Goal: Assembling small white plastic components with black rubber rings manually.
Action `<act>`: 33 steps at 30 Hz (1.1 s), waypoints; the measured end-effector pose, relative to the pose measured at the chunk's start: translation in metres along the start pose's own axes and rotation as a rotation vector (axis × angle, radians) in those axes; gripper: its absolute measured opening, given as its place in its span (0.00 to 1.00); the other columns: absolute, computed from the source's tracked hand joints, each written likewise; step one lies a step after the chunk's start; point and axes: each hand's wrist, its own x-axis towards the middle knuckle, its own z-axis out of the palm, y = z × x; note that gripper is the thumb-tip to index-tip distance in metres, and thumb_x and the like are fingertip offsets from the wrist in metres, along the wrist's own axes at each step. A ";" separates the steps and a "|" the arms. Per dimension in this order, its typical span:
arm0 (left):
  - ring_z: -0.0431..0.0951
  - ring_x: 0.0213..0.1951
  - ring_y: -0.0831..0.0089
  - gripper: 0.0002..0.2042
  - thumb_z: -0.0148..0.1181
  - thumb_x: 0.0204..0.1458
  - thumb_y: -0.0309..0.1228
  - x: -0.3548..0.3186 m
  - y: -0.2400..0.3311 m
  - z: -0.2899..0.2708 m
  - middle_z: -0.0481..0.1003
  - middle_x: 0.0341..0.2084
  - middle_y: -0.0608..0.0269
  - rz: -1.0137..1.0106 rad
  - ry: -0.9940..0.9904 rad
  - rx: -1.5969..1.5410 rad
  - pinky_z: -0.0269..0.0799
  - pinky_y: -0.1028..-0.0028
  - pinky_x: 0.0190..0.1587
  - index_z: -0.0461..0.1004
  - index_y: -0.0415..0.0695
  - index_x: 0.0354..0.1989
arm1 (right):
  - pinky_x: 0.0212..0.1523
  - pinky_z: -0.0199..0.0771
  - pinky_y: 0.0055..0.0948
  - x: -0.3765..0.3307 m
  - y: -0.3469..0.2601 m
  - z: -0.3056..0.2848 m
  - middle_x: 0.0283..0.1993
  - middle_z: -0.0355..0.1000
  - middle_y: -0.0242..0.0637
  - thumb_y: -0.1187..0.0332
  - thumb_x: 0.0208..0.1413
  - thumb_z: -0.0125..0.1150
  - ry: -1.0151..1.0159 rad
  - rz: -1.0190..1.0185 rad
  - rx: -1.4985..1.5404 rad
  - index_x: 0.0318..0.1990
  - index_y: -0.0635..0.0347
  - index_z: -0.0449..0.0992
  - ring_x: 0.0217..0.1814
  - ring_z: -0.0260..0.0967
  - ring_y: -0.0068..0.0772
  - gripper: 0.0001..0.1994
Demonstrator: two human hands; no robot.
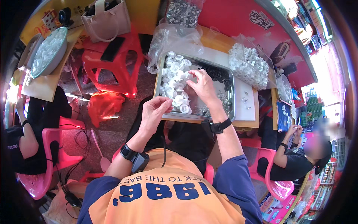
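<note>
Shallow rectangular metal tray | white ring-shaped plastic pieces heaped in its left side | right hand over heap, cannot tell whether gripping | left hand beside, fingertips together | seemingly picking; next likely needs precise pinch

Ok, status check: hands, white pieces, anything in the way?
Left hand: half-curled at near-left corner of metal tray, hold unclear. Right hand: at white plastic pieces, hold unclear. Pieces heaped on tray's left side. Nothing visibly blocking either hand.
</note>
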 end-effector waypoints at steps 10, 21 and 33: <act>0.78 0.37 0.76 0.10 0.62 0.53 0.25 -0.001 0.007 0.005 0.78 0.34 0.61 0.117 -0.021 0.015 0.74 0.77 0.41 0.75 0.35 0.42 | 0.38 0.73 0.28 -0.038 -0.059 -0.030 0.37 0.74 0.38 0.72 0.44 0.68 0.071 0.025 0.123 0.43 0.64 0.76 0.34 0.71 0.30 0.16; 0.79 0.43 0.67 0.13 0.60 0.53 0.23 -0.016 0.005 0.016 0.77 0.40 0.53 -0.038 -0.199 -0.060 0.76 0.73 0.46 0.70 0.35 0.47 | 0.44 0.72 0.22 -0.114 -0.091 -0.043 0.42 0.77 0.36 0.77 0.49 0.63 -0.035 0.215 0.529 0.53 0.60 0.73 0.38 0.71 0.18 0.21; 0.79 0.43 0.63 0.09 0.56 0.56 0.26 -0.019 0.009 0.013 0.76 0.40 0.54 -0.225 -0.249 -0.272 0.78 0.70 0.46 0.71 0.36 0.44 | 0.43 0.71 0.37 -0.075 0.070 -0.088 0.37 0.72 0.43 0.69 0.52 0.60 0.045 0.328 -0.211 0.35 0.59 0.79 0.41 0.71 0.44 0.05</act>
